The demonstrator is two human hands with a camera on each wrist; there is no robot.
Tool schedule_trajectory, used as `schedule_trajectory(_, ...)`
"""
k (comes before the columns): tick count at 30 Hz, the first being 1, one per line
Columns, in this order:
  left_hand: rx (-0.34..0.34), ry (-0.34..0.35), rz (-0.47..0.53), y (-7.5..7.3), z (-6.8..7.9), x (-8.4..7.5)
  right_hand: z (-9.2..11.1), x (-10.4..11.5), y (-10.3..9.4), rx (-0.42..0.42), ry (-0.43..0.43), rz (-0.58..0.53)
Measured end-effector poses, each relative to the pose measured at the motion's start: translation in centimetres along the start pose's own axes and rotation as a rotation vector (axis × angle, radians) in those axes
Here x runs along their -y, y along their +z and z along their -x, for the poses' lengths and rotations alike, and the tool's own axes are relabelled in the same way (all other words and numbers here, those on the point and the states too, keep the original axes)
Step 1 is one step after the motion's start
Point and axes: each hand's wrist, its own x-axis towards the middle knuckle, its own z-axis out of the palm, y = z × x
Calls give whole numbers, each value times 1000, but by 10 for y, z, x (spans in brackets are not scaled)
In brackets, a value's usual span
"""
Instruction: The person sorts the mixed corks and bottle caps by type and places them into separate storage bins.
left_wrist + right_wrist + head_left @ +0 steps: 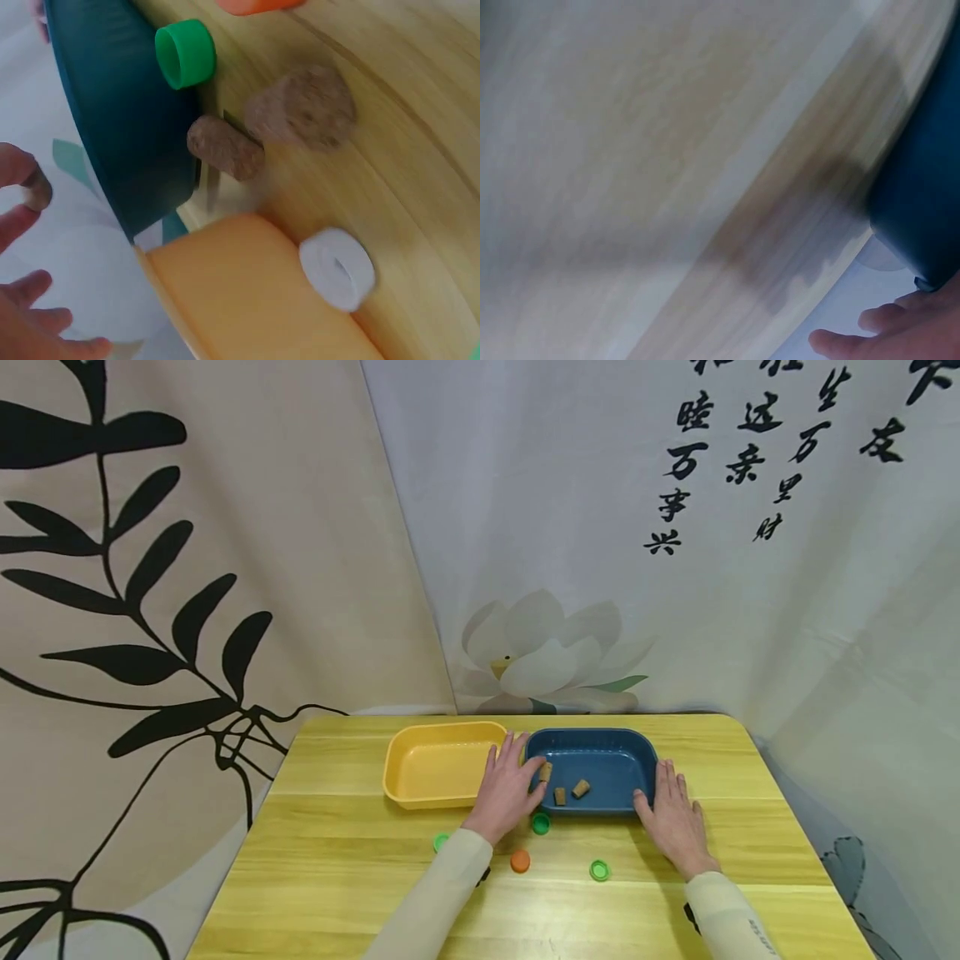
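Between thumb and index finger, my left hand [504, 789] pinches a small brown cork [546, 772] over the left end of the blue tray [645, 745]. The left wrist view shows the same cork [37, 193] at the fingertips, its other fingers spread. Inside the blue tray lie two corks, one upright cork [560, 796] and one tilted cork [581, 788]. My right hand [677, 823] rests at the tray's right end with its fingers extended along the outer side and the thumb near the front corner; in the right wrist view those fingers [885, 319] are beside the tray wall.
A yellow tray [423, 800] stands left of the blue one. In front are green caps [541, 823] [599, 870], an orange cap [520, 861] and another green cap [441, 842]. The left wrist view shows two more corks [225, 148] [319, 109] and a white cap [337, 268] on the table.
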Motion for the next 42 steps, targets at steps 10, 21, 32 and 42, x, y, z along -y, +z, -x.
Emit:
schedule_trajectory(10,168,-95,-127,18,-25,-9,-1,4,1,15,-1,14)
schedule_trajectory(21,197,-199,-245,40,-32,-19,-3,6,4,25,0,22)
schedule_trajectory(32,121,-191,-134,40,-26,-15,-4,8,5,39,2,15)
schedule_trajectory(42,-136,-7,68,36,8,4,-1,2,-1,29,0,2)
